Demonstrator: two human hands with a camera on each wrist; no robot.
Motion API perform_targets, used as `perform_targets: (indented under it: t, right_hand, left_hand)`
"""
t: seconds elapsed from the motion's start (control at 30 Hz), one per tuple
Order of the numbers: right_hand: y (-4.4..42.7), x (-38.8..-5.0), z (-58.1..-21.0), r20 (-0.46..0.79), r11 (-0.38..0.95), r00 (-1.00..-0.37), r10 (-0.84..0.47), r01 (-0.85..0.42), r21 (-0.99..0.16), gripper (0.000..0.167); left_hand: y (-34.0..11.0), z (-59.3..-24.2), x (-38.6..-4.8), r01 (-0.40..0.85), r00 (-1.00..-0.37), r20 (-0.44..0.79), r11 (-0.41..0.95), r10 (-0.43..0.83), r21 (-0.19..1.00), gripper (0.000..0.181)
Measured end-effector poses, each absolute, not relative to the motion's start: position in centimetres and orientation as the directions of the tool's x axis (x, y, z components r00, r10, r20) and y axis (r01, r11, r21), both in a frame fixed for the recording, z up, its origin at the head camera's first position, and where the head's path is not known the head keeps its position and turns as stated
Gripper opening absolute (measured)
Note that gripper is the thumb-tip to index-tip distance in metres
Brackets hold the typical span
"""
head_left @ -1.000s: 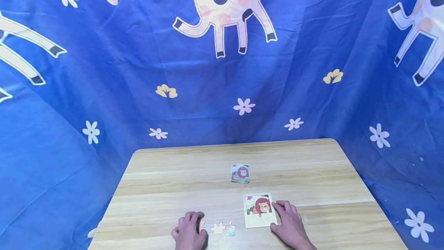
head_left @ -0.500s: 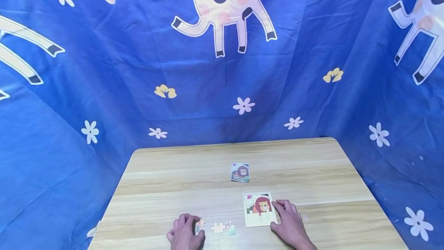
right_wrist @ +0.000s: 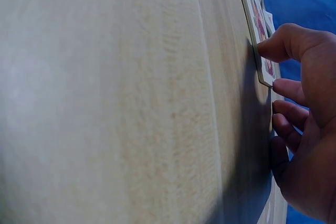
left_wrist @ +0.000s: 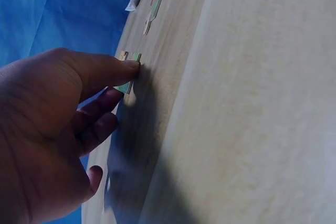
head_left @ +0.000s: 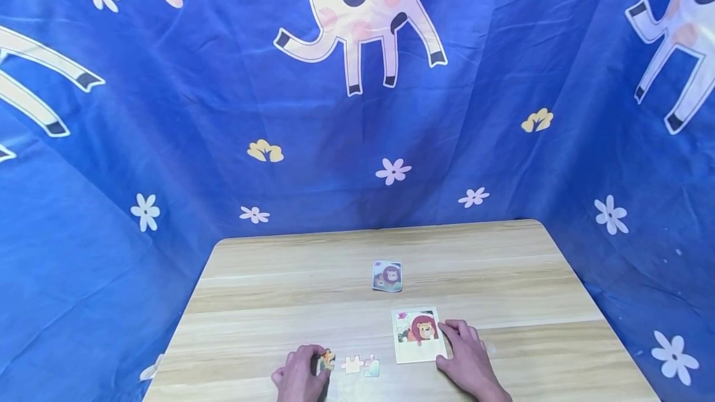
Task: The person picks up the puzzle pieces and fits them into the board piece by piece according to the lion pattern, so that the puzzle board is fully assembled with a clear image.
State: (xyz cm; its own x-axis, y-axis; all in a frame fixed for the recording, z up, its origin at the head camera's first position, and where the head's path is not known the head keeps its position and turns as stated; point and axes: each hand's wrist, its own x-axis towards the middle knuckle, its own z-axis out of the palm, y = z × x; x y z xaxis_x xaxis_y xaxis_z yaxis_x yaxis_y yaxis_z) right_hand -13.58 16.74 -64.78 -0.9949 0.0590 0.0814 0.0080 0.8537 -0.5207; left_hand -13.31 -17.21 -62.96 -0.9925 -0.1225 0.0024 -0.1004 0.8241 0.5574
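The left grip [head_left: 300, 377] pinches an orange-and-green jigsaw piece [head_left: 328, 360], which its fingers partly cover. Just to its right lie a pale cream jigsaw piece [head_left: 352, 365] and a pink-and-turquoise one [head_left: 373, 368]; from here I can't tell whether those touch. The right grip [head_left: 468, 361], thumb and forefinger apart, touches a flat cream puzzle tray [head_left: 421, 353], lion-filled above, bare below. Three pieces seem left to fit.

Cream puzzle board [head_left: 416, 353] (red-maned lion print [head_left: 422, 326]), pale wood-grained table [head_left: 251, 303], blue flower-patterned cloth [head_left: 318, 110]
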Motion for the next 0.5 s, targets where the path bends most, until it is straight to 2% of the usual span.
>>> perform_targets:
  t: [0.5]
  right_hand:
    - [16.89, -13.63, -64.75, 0.028, 0.851, -0.998, 0.065, 0.04, -0.524, 0.069]
  left_hand:
    - [-17.29, -63.32, -12.77, -0.07, -0.994, 0.029, 0.797, -0.109, 0.6, 0.034]
